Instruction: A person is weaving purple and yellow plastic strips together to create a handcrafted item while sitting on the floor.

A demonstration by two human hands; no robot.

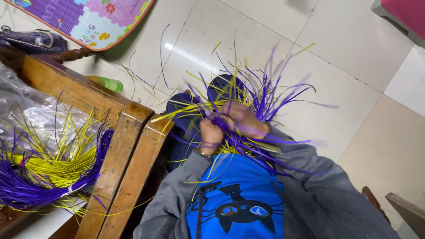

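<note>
Wooden, the brown slatted bench (119, 150) carried a tied bundle of purple and yellow plastic strips (48, 168) near its left edge. Over the lap, a half-woven tangle of purple and yellow strips (248, 110) was clutched by the left hand (210, 135) and right hand (243, 119), fingers pressed around strands.

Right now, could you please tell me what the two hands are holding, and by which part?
Both the left hand and right hand grip a half-woven piece of purple and yellow strips at its woven middle, loose ends splaying outward.
</note>
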